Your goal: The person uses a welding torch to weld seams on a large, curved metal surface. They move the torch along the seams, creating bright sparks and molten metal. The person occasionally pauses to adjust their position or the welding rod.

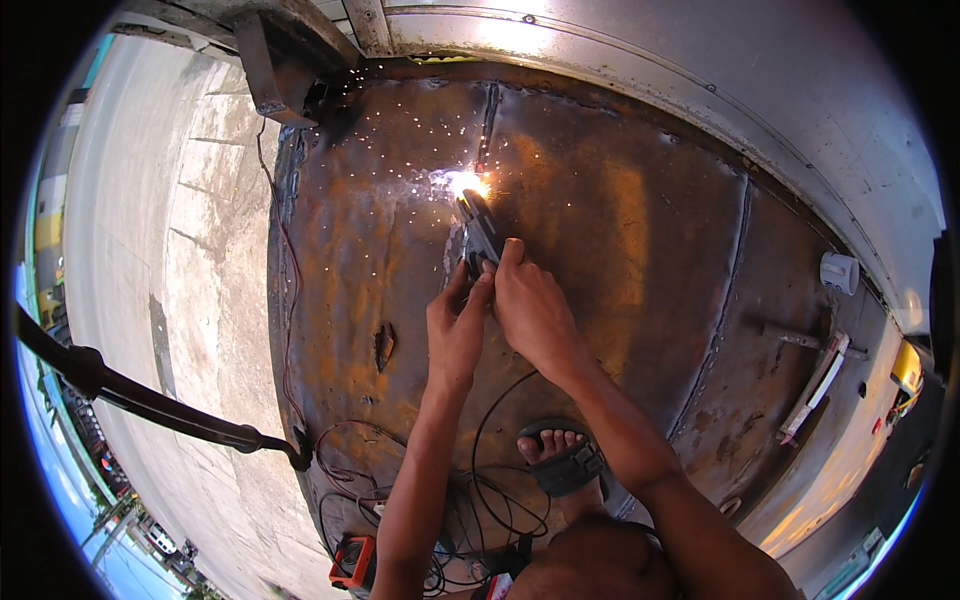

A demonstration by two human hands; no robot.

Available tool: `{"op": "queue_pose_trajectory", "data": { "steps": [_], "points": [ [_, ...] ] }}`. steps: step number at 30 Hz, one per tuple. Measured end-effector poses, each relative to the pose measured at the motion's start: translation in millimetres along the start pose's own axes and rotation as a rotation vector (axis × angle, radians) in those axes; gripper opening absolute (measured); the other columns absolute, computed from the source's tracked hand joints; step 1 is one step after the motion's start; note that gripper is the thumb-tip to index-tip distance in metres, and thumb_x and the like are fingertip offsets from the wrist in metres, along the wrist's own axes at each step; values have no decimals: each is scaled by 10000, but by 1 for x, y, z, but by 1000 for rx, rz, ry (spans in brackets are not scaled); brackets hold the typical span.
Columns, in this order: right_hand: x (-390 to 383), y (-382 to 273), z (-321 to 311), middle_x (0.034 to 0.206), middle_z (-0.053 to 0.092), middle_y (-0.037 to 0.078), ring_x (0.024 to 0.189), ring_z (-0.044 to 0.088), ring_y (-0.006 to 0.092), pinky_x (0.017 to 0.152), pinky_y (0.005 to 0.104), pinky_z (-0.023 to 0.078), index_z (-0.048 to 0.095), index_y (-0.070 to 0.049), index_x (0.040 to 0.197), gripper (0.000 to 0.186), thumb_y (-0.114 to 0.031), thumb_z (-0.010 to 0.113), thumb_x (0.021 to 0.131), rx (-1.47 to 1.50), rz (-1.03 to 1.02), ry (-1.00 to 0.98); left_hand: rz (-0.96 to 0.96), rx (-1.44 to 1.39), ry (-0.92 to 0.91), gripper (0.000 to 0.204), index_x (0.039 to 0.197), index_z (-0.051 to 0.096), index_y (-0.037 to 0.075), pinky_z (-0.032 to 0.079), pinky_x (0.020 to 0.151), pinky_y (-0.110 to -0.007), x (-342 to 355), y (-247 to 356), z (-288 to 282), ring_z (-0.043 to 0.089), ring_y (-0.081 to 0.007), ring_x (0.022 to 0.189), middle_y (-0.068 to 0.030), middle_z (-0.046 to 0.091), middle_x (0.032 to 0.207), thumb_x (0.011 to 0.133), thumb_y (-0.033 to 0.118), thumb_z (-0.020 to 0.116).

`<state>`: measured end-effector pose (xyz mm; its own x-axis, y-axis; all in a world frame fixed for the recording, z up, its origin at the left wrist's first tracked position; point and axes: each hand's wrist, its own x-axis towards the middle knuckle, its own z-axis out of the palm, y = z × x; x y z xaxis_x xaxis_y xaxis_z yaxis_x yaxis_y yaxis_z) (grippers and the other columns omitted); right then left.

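Observation:
My right hand (pixel 535 315) is closed around a dark welding electrode holder (pixel 482 235). Closed beside it, my left hand (pixel 456 335) has its thumb and fingers pinched at the holder's lower left side. At the holder's far end a bright welding arc (pixel 466 185) burns against the rusty steel plate (pixel 400 250), and sparks scatter mostly to the left and upward. Glare hides the electrode's tip. A dark seam (pixel 489 125) runs up the plate from the arc.
Loose cables (pixel 490 500) and an orange box (pixel 352 562) lie near my sandalled foot (pixel 560 458). A metal bracket (pixel 280 75) stands far left; a black curved bar (pixel 150 402) crosses the left. A white cylinder (pixel 838 272) and a hammer-like tool (pixel 815 390) lie right, below a metal panel (pixel 780 90).

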<state>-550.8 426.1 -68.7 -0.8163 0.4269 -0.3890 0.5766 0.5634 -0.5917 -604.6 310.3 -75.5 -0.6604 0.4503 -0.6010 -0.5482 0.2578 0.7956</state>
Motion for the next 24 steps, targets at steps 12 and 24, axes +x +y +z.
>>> {"op": "queue_pose_trajectory", "data": {
  "steps": [12,24],
  "points": [
    [-1,0,1,913,688,292,789,730,447,631,484,616,429,65,1066,310,-181,615,1028,1,-3,6,4,32,11,661,1481,439,-178,450,1037,-277,2,-5,-2,579,-134,1192,-168,674,1296,1030,248,668],
    [-1,-1,1,892,688,286,776,731,444,614,487,614,432,60,1057,299,-204,572,1058,-3,5,10,3,37,8,658,1487,446,-163,470,989,-276,0,-3,-2,592,-122,1129,-139,691,1232,1029,254,668]
  ]
}}
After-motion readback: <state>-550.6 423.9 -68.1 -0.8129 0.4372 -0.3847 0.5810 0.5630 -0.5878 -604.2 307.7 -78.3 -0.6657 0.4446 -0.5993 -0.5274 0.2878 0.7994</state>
